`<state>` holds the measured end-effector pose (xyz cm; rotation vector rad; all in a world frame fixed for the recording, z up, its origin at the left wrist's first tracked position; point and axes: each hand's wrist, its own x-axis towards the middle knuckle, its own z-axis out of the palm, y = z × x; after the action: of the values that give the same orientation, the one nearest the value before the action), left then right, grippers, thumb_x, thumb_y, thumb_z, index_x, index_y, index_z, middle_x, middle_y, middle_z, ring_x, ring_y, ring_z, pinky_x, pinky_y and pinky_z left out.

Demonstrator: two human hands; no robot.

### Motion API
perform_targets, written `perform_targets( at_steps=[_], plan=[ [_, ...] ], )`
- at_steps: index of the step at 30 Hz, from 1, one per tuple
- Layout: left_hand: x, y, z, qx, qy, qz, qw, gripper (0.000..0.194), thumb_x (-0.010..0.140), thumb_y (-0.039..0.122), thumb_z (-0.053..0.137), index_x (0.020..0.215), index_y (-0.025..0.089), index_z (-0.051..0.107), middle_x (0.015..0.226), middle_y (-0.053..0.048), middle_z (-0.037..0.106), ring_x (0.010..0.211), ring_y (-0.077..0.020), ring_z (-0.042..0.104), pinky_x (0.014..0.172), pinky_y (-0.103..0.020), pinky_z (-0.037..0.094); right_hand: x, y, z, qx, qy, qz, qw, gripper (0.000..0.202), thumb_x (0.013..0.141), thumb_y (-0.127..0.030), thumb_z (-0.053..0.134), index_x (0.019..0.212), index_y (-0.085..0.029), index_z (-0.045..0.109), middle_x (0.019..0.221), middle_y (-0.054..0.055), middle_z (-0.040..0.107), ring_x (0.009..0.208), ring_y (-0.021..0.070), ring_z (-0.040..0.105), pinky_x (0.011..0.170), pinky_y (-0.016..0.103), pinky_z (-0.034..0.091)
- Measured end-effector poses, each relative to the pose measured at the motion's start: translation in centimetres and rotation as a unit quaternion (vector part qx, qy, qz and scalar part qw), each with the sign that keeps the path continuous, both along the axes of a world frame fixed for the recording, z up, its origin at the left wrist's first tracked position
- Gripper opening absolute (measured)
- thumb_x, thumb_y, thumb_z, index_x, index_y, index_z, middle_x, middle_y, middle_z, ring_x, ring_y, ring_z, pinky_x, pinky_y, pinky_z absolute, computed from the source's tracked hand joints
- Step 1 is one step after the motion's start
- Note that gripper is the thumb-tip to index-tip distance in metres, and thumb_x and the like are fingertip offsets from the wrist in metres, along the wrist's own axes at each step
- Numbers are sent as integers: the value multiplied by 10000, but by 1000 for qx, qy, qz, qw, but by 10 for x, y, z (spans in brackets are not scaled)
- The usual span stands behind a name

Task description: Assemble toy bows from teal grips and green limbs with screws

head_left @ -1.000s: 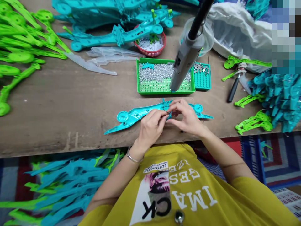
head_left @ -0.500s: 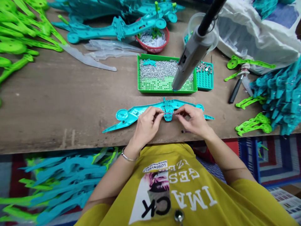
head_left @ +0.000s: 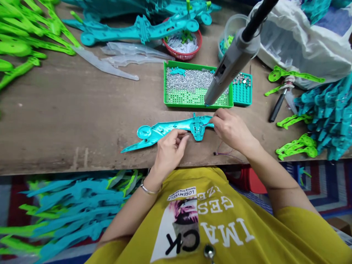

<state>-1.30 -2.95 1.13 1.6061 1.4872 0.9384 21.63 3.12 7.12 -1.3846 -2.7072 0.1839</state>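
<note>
A long turquoise plastic shell [head_left: 170, 128] lies hollow side up on the bench, its bracket-like middle showing small fittings. My left hand [head_left: 171, 148] is at its near edge, left of the middle, fingers curled and thumb close to the index finger; whether anything is between them is hidden. Over the shell's right part, my right hand [head_left: 232, 130] pinches thin wires [head_left: 206, 124] that run from the middle bracket. The right end of the shell is covered by this hand. Below it, loose dark and reddish wires with a small black connector [head_left: 215, 153] trail on the bench.
A green tray [head_left: 198, 102] of screws and a teal tray [head_left: 242, 96] of small metal discs stand behind the shell. A grey hanging screwdriver [head_left: 229, 66] slants above them. Turquoise shells [head_left: 326, 117] and a black-handled tool [head_left: 277, 107] lie right; green parts [head_left: 19, 42] lie left.
My right hand has moved right and slightly away from me, off the middle bracket, drawing the wires. My left hand has shifted slightly left and down. More loose wire shows at right.
</note>
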Motion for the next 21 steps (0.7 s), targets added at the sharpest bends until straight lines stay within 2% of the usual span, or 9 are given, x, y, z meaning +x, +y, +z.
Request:
perform_targets(
  at_steps=[3,5,8,10,12,16,21],
  plan=[
    [-1,-6,-5,-56,-51,19,997,155,937,347,659,972,200,689,846,-28,749,646,-131,674,632,-248,547,-1,3,-6,-9,41,28,999,204,918,-74,524,863,-187,685,878,96,618,803,217,525,669,359,422],
    [2,-11,-8,-115,-136,47,983,223,904,396,708,989,193,677,864,-40,752,661,-144,698,629,-255,567,1,6,-11,-33,69,22,997,202,908,-84,530,906,-188,704,896,95,637,810,219,554,678,358,444],
    [10,-18,-12,-202,-305,89,926,411,817,425,808,1092,179,625,1052,-97,769,860,-188,760,810,-323,623,8,10,-22,-66,134,-10,989,225,885,-80,545,949,-195,727,934,82,692,842,214,627,730,352,496],
    [18,-21,-13,-241,-399,113,878,540,769,418,854,1169,185,574,1153,-126,757,999,-216,760,950,-392,604,11,11,-31,-85,186,-21,979,221,875,-78,562,938,-200,736,932,67,726,860,211,666,776,356,527],
    [26,-22,-12,-256,-457,138,840,602,744,409,874,1200,202,541,1177,-127,752,1066,-228,750,1024,-430,574,12,10,-42,-94,234,-30,967,202,879,-89,578,917,-204,740,906,55,744,861,207,689,799,361,544],
    [37,-17,-8,-260,-491,169,814,557,741,410,872,1154,224,549,1140,-75,743,1080,-210,740,1061,-432,551,14,5,-58,-73,322,-42,943,170,919,-138,588,908,-207,742,894,44,767,873,196,713,835,370,557],
    [39,-6,4,-294,-487,143,810,447,754,471,856,1001,206,594,1029,-29,725,965,-172,729,949,-377,593,17,1,-59,-64,362,-36,929,161,931,-191,600,893,-231,751,904,36,784,891,195,726,860,390,567]
  ],
)
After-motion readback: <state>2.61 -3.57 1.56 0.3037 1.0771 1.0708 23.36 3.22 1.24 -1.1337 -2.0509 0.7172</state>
